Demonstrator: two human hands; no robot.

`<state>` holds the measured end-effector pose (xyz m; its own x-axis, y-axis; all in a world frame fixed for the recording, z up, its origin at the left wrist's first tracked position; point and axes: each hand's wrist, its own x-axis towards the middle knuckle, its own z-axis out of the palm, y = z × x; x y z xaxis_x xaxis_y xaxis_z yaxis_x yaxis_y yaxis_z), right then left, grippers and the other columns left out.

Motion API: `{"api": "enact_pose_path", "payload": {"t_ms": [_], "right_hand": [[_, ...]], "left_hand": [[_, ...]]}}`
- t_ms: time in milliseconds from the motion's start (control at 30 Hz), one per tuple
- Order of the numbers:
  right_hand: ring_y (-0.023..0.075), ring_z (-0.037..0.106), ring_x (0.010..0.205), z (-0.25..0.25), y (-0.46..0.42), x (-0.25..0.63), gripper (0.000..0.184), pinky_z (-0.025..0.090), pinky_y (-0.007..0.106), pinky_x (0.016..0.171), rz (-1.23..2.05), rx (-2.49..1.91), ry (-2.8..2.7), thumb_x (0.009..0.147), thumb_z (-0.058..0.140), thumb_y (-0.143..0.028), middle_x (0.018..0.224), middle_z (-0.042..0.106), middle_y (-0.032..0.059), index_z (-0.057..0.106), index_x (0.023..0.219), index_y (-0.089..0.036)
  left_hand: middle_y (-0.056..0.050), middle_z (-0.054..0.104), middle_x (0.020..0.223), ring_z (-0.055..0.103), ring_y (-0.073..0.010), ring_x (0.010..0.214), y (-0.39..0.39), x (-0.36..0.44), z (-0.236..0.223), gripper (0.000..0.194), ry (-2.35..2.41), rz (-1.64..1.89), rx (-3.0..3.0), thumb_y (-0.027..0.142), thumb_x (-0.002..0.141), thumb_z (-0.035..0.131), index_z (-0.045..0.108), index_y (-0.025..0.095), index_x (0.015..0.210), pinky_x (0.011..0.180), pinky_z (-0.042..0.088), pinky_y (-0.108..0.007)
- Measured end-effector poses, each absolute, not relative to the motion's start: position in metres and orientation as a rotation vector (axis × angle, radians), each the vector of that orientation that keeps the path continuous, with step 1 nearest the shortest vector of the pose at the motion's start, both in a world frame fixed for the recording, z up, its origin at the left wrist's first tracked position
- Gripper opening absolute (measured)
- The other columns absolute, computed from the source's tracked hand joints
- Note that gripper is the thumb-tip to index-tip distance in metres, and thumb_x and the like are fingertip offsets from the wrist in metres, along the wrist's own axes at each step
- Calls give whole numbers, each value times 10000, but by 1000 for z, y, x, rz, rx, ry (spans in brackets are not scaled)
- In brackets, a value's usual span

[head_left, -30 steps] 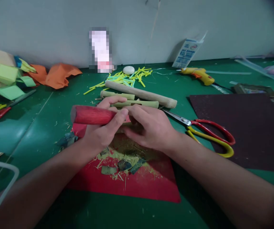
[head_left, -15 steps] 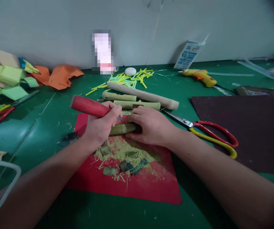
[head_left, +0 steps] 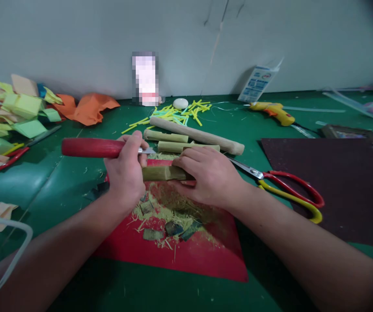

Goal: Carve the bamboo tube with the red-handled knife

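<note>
Left fingers (head_left: pixel 143 160) hold the knife (head_left: pixel 92 148) crosswise, blade (head_left: pixel 148 151) pointing right.

dim light leaves the red sheet (head_left: pixel 206 262) partly in soft shadow.

left hand (head_left: pixel 124 167): thumb up, fingers curled | right hand (head_left: pixel 206 175): back upward, fingers bent

Left hand (head_left: pixel 126 169) gripping knife (head_left: pixel 90 147), right hand (head_left: pixel 207 175) holding bamboo (head_left: pixel 155 173)
</note>
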<state>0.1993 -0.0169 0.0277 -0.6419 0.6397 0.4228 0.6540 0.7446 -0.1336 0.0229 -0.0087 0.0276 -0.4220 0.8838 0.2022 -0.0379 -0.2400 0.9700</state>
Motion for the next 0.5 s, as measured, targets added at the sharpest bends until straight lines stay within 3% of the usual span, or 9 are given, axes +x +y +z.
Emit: {"api": "enact_pose_path", "payload": {"t_ms": [233,500], "right_hand": [[222,551,776,31,-19,197,307,332,353,673,0,-1019,-2487,924,548,-411,840,681,102,690,902,-140],[216,591,780,31,-26,191,218,356,338,671,71,-1054,-2410,857,640,-325,865,715,93,698,957,-140]], "left_hand": [[59,415,476,392,-103,433,-7,22,19,296,1254,1760,1103,455,892,576,523,242,694,461,347,-266],[62,449,482,434,-105,437,0,18,21,257,1319,1851,914,407,886,576,539,233,701,500,400,-275]]}}
